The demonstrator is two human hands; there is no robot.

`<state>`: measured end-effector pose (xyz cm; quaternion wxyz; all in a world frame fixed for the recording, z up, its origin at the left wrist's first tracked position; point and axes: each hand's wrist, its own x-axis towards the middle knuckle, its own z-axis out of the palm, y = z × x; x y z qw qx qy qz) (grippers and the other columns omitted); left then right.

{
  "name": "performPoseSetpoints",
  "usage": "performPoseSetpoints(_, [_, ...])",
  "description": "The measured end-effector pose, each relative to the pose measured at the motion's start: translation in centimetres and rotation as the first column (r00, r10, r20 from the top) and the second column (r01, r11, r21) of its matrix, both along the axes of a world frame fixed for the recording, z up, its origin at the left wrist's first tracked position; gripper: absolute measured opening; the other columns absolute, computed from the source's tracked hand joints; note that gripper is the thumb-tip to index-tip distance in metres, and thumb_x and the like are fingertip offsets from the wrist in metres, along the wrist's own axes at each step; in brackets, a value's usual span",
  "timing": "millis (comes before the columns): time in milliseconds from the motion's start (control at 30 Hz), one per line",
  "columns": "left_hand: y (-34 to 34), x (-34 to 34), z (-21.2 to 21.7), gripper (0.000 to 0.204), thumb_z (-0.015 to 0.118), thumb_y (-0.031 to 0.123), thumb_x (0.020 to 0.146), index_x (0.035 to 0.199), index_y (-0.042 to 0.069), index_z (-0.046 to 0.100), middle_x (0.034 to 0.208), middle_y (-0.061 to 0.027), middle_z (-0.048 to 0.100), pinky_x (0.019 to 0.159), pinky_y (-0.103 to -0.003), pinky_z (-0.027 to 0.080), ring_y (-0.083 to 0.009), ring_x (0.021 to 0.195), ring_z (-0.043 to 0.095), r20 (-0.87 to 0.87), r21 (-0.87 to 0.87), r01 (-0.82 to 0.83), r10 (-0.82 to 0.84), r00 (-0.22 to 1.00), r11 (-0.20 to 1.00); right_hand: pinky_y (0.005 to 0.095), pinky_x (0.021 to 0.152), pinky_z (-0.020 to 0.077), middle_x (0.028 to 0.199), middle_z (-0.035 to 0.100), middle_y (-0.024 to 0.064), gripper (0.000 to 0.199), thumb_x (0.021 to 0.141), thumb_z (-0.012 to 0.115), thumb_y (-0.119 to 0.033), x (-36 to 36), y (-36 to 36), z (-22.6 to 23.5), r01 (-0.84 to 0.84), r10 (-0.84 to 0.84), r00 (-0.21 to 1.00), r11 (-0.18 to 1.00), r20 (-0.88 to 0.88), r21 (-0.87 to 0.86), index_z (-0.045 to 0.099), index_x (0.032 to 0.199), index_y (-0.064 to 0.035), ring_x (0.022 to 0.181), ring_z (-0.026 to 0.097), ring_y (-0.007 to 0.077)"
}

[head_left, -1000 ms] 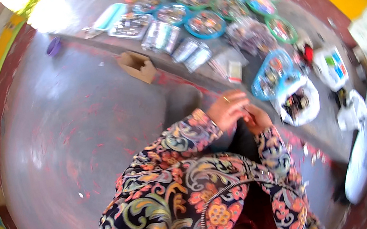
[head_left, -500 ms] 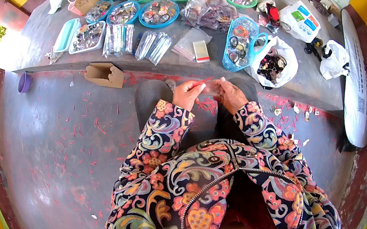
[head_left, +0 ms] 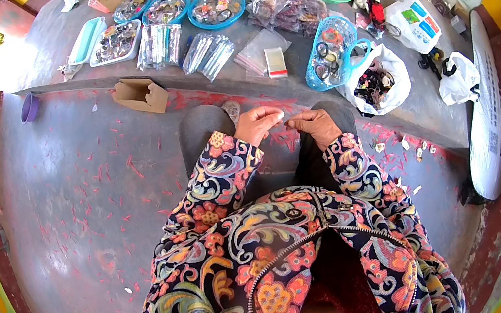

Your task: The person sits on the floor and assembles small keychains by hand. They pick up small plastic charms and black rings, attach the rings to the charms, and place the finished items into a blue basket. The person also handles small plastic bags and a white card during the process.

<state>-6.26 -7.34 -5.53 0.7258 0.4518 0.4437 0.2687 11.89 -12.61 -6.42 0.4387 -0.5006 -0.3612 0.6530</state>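
Note:
Both my hands are held close together above my knees, in front of the raised ledge. My left hand (head_left: 260, 125) is closed in a pinch, with a small whitish bit (head_left: 281, 115) at its fingertips, too small to name. Just to the right, my right hand (head_left: 315, 127) has its thumb and fingers pressed together. Whatever it holds, if anything, is too small to make out. Beyond the hands on the ledge lie a small white box with a red edge (head_left: 275, 62) and clear plastic bags (head_left: 254, 55).
On the ledge stand several round basins, a blue basket (head_left: 322, 70), a white plastic bag of dark small items (head_left: 403, 77) and silvery packets (head_left: 209, 55). An open cardboard box (head_left: 141, 96) and a purple bowl (head_left: 29, 107) are on the floor, among scattered red scraps.
The red strip and see-through film between my hands no longer show. My right hand has turned and its fingers have drawn together. A whitish bit now shows at my left fingertips.

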Motion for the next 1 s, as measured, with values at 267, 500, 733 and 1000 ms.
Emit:
performPoseSetpoints(267, [0.1, -0.3, -0.6, 0.019, 0.061, 0.016, 0.081, 0.092, 0.001, 0.061, 0.082, -0.0035, 0.062, 0.048, -0.017, 0.037, -0.0047, 0.067, 0.053, 0.005, 0.025, 0.058, -0.058, 0.998, 0.998, 0.0216, 0.067, 0.0426, 0.075, 0.063, 0.006, 0.008, 0.074, 0.065, -0.003, -0.2, 0.2, -0.4, 0.089, -0.088, 0.993, 0.996, -0.073, 0.011, 0.064, 0.08, 0.003, 0.068, 0.055, 0.0099])
performPoseSetpoints(500, [0.0, -0.1, -0.2, 0.02, 0.059, 0.014, 0.082, 0.096, 0.0, 0.06, 0.087, -0.0052, 0.062, 0.053, -0.019, 0.041, -0.0086, 0.076, 0.057, 0.041, 0.031, 0.043, -0.045, 0.998, 0.999, 0.0215, 0.068, 0.0415, 0.071, 0.06, 0.0032, 0.005, 0.072, 0.066, 0.001, 0.0, 0.3, -1.1, 0.099, -0.095, 0.986, 0.995, -0.136, 0.027, 0.062, 0.074, -0.0007, 0.068, 0.054, 0.0092])
performPoseSetpoints(733, [-0.2, -0.1, -0.3, 0.019, 0.058, 0.013, 0.083, 0.099, 0.003, 0.059, 0.09, -0.0039, 0.062, 0.057, -0.02, 0.043, -0.0092, 0.08, 0.057, 0.112, -0.021, 0.038, -0.035, 0.993, 0.999, 0.022, 0.06, 0.0411, 0.066, 0.058, 0.0025, 0.007, 0.071, 0.068, 0.0, -0.2, 0.2, -1.0, 0.128, -0.119, 0.986, 0.989, -0.114, 0.072, 0.061, 0.07, 0.0, 0.061, 0.051, 0.0087])
performPoseSetpoints(1000, [-0.5, 0.1, 1.4, 0.019, 0.055, 0.019, 0.085, 0.096, 0.005, 0.061, 0.088, -0.0026, 0.062, 0.059, -0.021, 0.043, -0.0088, 0.078, 0.057, 0.214, -0.194, -0.015, 0.058, 0.975, 0.981, 0.0211, 0.058, 0.0413, 0.065, 0.058, 0.0018, 0.013, 0.071, 0.067, 0.001, -0.2, 0.0, -0.7, 0.011, -0.005, 0.998, 0.996, -0.063, 0.085, 0.056, 0.066, -0.0028, 0.061, 0.052, 0.0082])
